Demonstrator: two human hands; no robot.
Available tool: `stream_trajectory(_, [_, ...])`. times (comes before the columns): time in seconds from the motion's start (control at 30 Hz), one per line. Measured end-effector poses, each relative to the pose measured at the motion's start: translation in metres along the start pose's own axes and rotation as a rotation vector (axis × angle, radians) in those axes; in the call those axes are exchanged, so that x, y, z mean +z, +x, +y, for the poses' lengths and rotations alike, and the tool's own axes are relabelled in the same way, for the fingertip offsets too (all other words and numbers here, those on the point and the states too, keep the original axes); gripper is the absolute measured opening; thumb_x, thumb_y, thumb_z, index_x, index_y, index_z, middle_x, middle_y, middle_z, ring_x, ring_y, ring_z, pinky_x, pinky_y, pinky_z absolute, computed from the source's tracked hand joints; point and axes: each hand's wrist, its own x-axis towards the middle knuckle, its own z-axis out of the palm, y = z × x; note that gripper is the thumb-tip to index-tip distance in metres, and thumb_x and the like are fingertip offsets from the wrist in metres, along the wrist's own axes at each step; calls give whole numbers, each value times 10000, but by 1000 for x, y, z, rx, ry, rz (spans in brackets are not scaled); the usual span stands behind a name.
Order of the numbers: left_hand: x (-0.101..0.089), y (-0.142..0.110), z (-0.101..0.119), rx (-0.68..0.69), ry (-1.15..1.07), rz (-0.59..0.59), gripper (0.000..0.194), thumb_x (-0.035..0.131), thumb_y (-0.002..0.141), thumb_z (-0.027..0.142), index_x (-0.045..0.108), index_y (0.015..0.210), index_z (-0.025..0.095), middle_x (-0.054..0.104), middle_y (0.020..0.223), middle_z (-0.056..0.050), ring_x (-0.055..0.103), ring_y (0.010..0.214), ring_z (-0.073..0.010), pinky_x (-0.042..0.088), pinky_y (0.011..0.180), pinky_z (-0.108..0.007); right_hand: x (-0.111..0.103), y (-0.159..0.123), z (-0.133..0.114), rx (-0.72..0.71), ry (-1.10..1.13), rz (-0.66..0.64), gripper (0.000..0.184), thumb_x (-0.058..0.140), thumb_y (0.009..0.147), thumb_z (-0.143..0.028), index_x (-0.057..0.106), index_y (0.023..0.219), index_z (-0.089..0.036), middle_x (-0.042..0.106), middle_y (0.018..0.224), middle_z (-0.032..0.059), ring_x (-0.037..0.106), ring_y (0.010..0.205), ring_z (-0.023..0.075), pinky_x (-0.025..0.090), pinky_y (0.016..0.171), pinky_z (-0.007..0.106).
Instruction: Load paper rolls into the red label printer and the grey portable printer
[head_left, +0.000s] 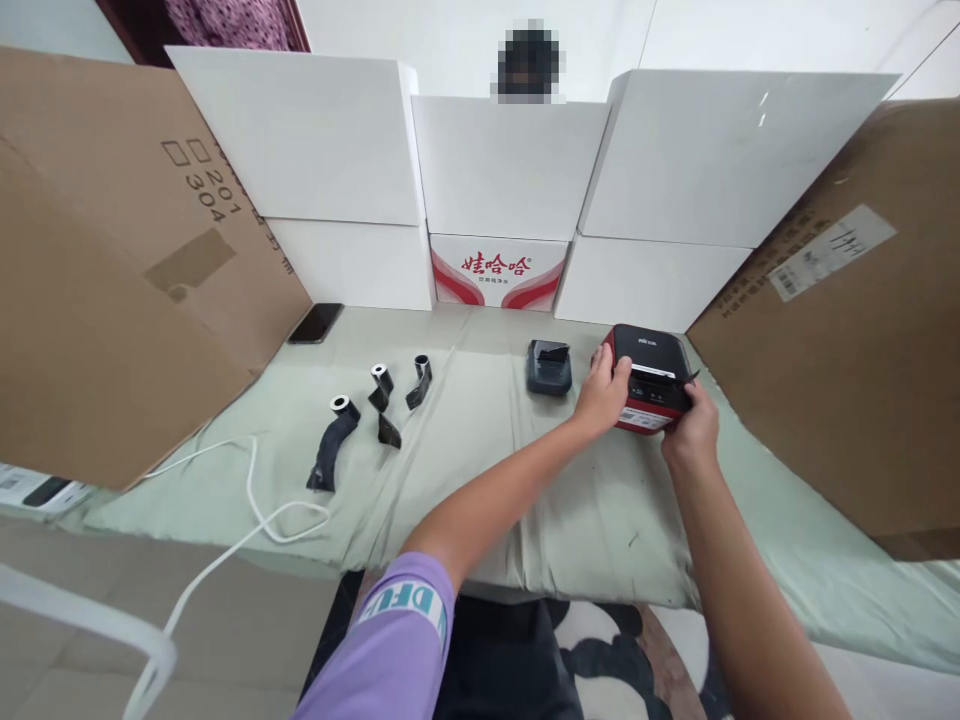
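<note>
A red and black label printer (651,372) sits on the pale green cloth (480,480) at the right. My left hand (604,388) grips its left side, fingers curled on the lid edge. My right hand (694,420) holds its front right corner, pinching a thin black strip that sticks out there. A smaller dark grey printer (548,366) stands just left of the red one, untouched.
Three black ribbon rolls (379,410) lie unrolled at the left of the cloth, with a phone (316,323) behind them and a white cable (247,500) trailing off the edge. White boxes (510,190) form a back wall. Big cardboard sheets (112,260) flank both sides.
</note>
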Motion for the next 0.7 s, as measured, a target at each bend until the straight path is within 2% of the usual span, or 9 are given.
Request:
stream_trajectory(0.07, [1,11,1,-12,44,7,719,307,1011,537,281,1603,130,240,1683,-73,206,1575,-171,147,1284,-289,5,15,6,45,24,29,299,558,742,-288,719,973,-188,720,973,-12,669,885,163,532,696,255])
stream_trajectory(0.2, [-3,22,-1,-38,103,27,667,287,1028,468,314,1588,106,292,1660,-93,254,1561,-178,204,1272,-297,15,29,16,34,32,5,281,549,721,-263,722,929,-189,723,918,-23,675,885,164,544,738,269])
stream_trajectory(0.37, [-12,20,-9,-124,144,54,633,280,1042,441,340,1581,114,354,1634,-99,331,1530,-205,260,1251,-296,18,28,28,35,4,14,256,550,688,-214,725,873,-187,736,884,-35,672,899,147,540,826,260])
stream_trajectory(0.57, [-13,21,-13,-132,159,34,645,298,1043,454,317,1590,111,331,1644,-88,304,1541,-195,244,1258,-291,19,28,37,75,-19,18,273,521,727,-244,712,913,-189,723,885,-27,669,864,157,550,737,266])
stream_trajectory(0.7, [-23,11,-13,-108,177,19,647,304,1040,480,357,1570,113,365,1631,-106,333,1530,-212,287,1243,-311,17,24,31,113,-59,24,299,521,778,-318,699,967,-168,710,939,8,658,884,170,542,778,299])
